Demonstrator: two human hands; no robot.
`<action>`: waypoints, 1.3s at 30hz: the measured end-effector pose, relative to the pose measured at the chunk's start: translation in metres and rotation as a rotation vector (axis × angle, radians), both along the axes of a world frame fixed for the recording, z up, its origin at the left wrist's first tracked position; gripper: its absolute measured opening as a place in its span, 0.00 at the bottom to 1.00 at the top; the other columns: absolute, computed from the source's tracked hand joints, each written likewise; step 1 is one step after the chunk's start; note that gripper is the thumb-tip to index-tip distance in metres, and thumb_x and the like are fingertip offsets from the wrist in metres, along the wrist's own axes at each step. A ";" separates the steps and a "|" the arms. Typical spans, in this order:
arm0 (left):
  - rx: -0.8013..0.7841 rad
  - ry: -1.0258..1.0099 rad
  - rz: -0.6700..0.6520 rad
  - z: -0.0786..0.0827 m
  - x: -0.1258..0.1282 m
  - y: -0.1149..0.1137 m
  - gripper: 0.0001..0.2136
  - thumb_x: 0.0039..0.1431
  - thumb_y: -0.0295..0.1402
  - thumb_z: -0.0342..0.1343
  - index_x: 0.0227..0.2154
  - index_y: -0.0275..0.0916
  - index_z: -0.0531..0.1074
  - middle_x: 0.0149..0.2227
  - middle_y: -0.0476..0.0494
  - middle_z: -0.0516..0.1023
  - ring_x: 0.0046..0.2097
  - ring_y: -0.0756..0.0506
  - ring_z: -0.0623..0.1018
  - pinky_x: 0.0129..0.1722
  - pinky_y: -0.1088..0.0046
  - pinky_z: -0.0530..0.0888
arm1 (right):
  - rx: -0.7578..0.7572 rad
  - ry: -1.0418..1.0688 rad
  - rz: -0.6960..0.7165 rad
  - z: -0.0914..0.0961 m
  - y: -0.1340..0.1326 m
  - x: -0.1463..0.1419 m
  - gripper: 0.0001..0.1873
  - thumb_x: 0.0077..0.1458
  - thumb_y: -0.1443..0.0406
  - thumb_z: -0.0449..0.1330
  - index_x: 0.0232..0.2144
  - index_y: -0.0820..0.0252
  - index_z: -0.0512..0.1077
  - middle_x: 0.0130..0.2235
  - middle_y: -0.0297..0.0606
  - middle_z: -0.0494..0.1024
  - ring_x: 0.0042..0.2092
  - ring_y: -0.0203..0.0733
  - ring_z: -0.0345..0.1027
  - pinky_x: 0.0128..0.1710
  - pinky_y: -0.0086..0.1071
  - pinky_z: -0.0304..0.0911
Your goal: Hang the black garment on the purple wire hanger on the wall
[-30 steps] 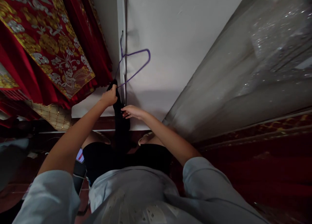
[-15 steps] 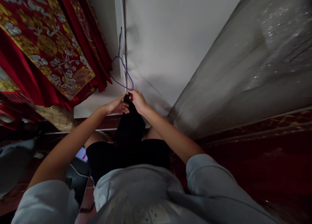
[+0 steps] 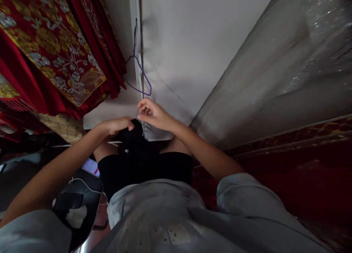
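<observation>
"So, nearest items first?"

"Pale grey shirt (image 3: 154, 209), then black shorts (image 3: 117, 168). At the wearer's left, a dark seat (image 3: 92, 203) bears a lit phone (image 3: 91, 167), a white cable (image 3: 90, 188) and a crumpled white piece (image 3: 77, 216)."

"Location of the black cloth (image 3: 134, 132)?"

"In front of the body, between the knees, bunched at its top. Its lower edge is uncertain: black on black in poor light, merging with the shorts."

"Grip?"

"Left hand (image 3: 118, 125): fingers bent over and closed on the cloth's upper left side. Right hand (image 3: 154, 114): raised just above the cloth's right side, fingers loosely curled, thumb standing off them, nothing seen in it."

"And beyond the hands?"

"A purple hanger (image 3: 150, 88), bare, hangs by its hook at a white upright strip (image 3: 134, 11). Its lower bar is just beyond the right hand; its left end meets the edge of a red embroidered garment (image 3: 52, 44)."

"Furthest out?"

"Pale wall (image 3: 192, 36) behind the hanger; to its right, a slanting grey surface (image 3: 247, 80) with shiny, plastic-looking film (image 3: 327, 36) over part of it."
</observation>
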State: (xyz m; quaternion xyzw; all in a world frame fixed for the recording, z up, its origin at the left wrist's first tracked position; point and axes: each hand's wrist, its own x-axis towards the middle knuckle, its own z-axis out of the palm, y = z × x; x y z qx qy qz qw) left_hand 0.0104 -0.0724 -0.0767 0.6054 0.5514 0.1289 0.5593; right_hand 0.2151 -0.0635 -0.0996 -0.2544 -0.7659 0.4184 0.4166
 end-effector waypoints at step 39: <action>1.360 0.547 0.203 0.101 -0.102 -0.048 0.10 0.52 0.34 0.46 0.23 0.35 0.69 0.19 0.51 0.60 0.23 0.54 0.61 0.26 0.77 0.59 | -0.215 -0.208 0.306 0.072 0.002 0.069 0.26 0.42 0.60 0.76 0.43 0.63 0.78 0.29 0.35 0.79 0.32 0.40 0.74 0.31 0.30 0.69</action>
